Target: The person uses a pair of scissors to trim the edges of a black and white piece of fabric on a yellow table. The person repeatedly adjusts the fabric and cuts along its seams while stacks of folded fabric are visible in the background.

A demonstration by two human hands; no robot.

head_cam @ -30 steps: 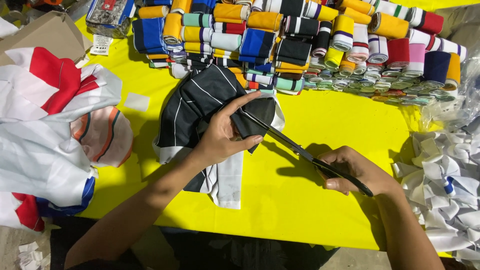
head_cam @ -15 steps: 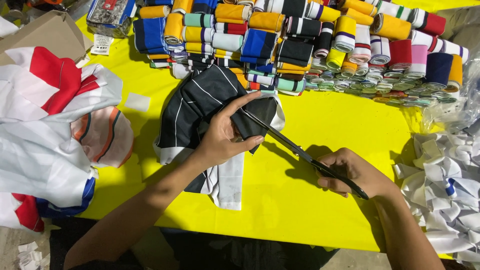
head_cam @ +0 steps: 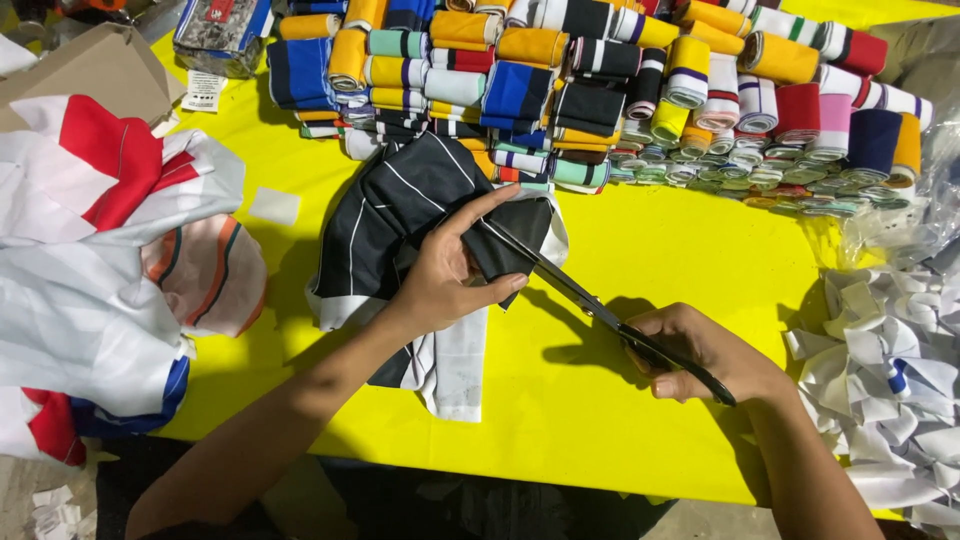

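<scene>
The fingers of the left hand (head_cam: 450, 275) pinch a fold of the black striped cloth (head_cam: 400, 205), which lies on the yellow table (head_cam: 680, 250). The right hand (head_cam: 700, 355) grips the scissors (head_cam: 600, 310), blades at the fold. Rolls of ribbed fabric (head_cam: 600, 70) lie behind.

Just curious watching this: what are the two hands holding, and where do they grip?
Left hand pinches a folded edge of the black striped fabric; right hand holds the scissors by their handles.
</scene>
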